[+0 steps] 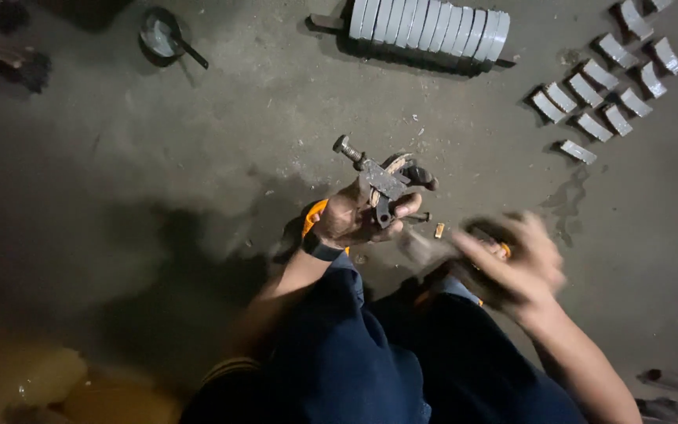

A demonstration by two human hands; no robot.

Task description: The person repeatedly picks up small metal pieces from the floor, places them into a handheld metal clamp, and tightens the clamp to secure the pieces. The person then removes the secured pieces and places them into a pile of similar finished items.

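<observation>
My left hand (355, 220) grasps a rusty metal clamp tool (386, 182) above my knees, its long bolt (347, 148) slanting up and away to the left. My right hand (512, 263), just right of the tool and blurred, seems to hold something dark with an orange spot; I cannot tell how tightly. Beyond the tool, a row of grey curved blocks (429, 27) lies on the concrete floor (260, 118), with loose grey pieces (598, 102) farther right.

A dusty concrete floor (198, 157) carries a packed row of grey curved blocks (429, 27), scattered blocks (602, 98) and a small pan (162, 35).
</observation>
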